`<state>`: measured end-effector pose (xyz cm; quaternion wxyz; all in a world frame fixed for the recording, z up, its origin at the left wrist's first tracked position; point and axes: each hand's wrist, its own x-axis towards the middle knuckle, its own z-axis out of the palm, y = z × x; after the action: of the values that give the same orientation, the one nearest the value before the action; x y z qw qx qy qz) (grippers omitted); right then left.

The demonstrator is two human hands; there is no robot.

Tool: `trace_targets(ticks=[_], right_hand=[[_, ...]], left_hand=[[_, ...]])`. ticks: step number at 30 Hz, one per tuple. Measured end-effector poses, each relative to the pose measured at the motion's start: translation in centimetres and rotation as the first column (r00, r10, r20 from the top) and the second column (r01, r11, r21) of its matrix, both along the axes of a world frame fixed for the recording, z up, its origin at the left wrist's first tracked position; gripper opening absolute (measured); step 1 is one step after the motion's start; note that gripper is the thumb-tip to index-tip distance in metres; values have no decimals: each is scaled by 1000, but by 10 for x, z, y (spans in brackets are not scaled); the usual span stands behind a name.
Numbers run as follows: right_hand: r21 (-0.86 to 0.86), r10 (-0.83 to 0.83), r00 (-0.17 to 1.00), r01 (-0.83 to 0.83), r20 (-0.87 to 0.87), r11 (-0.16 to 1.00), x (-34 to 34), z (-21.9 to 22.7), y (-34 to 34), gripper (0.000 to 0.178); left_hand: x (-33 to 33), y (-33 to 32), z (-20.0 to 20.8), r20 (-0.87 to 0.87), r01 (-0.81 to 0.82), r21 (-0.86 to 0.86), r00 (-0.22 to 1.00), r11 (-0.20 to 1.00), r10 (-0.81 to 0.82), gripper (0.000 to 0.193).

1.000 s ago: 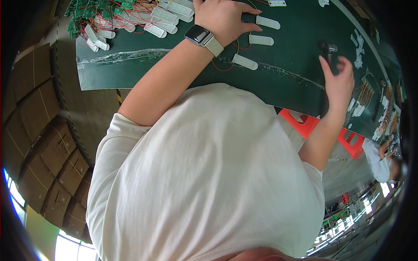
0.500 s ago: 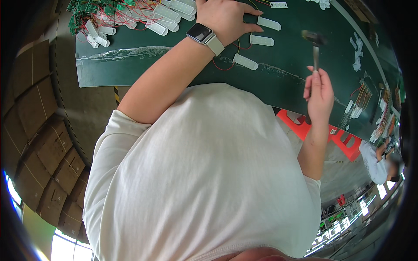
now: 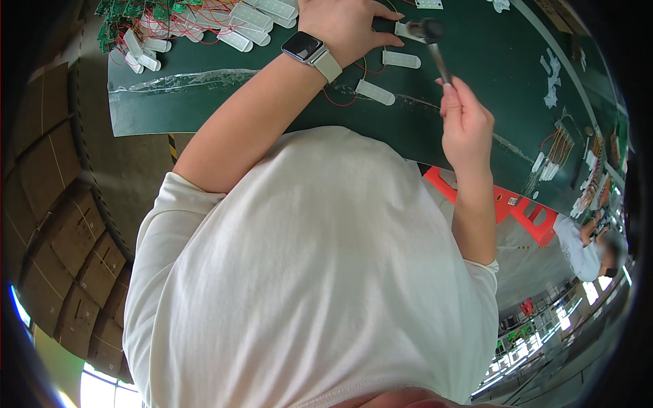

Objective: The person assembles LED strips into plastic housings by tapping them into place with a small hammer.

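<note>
My right hand grips a hammer by its handle. The dark, slightly blurred hammer head is over a white rounded-end piece, partly hiding it; whether they touch I cannot tell. At that piece's left end lies my left hand, thumb and forefinger apart on the table; its upper part leaves the picture. Two similar white pieces, one in the middle and one nearer to me, have thin red and yellow wires running toward my left hand.
A heap of white pieces with red wires and green circuit boards covers the far left of the green table. Wired bundles lie at the right. Below the edge is a red stool; cartons stand left, a person right.
My right hand has swung the hammer left, bringing its head from beside the white pieces to over the farther one. My left hand stays in place; the whole view has shifted slightly.
</note>
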<state>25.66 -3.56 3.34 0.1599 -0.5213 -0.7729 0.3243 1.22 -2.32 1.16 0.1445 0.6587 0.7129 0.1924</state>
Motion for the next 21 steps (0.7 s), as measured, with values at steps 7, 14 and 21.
trace_targets(ticks=[7, 14, 21], right_hand=[[82, -94, 995, 90, 43, 993, 21, -17, 9, 28], [190, -338, 939, 345, -70, 919, 44, -11, 20, 26], [355, -540, 740, 418, 400, 836, 104, -22, 43, 31]], left_hand=[[3, -4, 13, -35, -3, -16, 999, 1000, 3, 42], [9, -8, 24, -87, 4, -18, 996, 1000, -6, 39], [-16, -19, 16, -28, 180, 254, 984, 950, -178, 37]])
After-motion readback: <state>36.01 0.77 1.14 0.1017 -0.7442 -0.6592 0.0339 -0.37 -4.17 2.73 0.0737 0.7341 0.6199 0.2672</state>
